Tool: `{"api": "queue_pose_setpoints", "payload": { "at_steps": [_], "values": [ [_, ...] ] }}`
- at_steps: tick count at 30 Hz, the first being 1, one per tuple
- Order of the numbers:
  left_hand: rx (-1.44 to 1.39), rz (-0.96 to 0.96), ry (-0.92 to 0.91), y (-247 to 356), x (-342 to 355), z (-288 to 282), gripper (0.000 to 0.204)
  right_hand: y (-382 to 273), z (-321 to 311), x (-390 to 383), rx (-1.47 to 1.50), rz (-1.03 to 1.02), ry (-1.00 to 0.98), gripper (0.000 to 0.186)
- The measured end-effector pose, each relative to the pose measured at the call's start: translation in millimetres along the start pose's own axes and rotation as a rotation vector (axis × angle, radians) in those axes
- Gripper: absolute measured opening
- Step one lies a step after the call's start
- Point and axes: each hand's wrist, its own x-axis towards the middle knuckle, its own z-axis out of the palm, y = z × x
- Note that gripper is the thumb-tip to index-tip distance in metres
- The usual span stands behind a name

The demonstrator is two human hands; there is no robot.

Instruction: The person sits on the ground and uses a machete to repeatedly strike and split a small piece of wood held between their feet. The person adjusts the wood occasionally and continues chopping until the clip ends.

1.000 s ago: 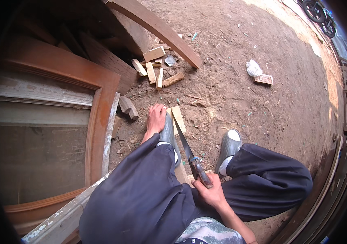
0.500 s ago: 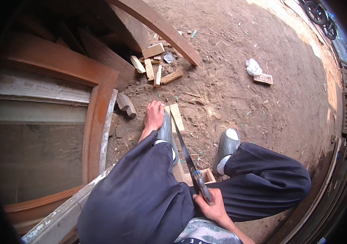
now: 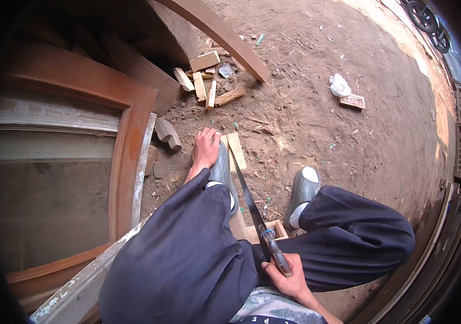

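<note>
My right hand grips the dark, worn handle of a handsaw, close to my lap. The blade slants forward and left. Its far end lies across a pale piece of wood on the ground, just right of my left shoe. This grey shoe presses on a wooden strip, which shows behind the heel. Beside the toe, my left hand is closed, fingers curled over toward the wood's far end; the fingertips are partly hidden.
A small wooden box frame stands between my legs, near my right shoe. Offcuts are piled ahead, under a curved plank. A brown door frame leans at left. A white plastic bag lies farther right.
My right hand has drawn the saw back slightly, toward me and to the right. My left hand and left foot keep their places by the wood. The view has shifted a little.
</note>
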Motion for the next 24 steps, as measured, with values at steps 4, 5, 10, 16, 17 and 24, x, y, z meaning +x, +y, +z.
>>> {"api": "queue_pose_setpoints", "payload": {
  "at_steps": [4,5,10,16,17,24],
  "values": [
    [0.012,0.002,-0.021,-1,1,-1,0.028,17,3,29,0.053,-0.064,0.054,0.034],
    [0.007,0.007,-0.007,-1,0,-1,0.028,9,5,46,-0.017,-0.137,0.055,0.034],
    [-0.029,0.012,0.049,-11,-2,5,0.029,7,11,43,-0.023,-0.082,0.028,0.034],
    [-0.018,-0.012,0.007,0,2,4,0.029,13,-5,20,0.047,-0.016,0.034,0.033],
    [-0.021,-0.003,0.012,0,2,6,0.029,17,-1,34,0.088,-0.014,0.052,0.033],
    [-0.013,0.031,0.036,-12,4,4,0.029,3,11,25,-0.06,-0.016,0.012,0.036]
  ]
}}
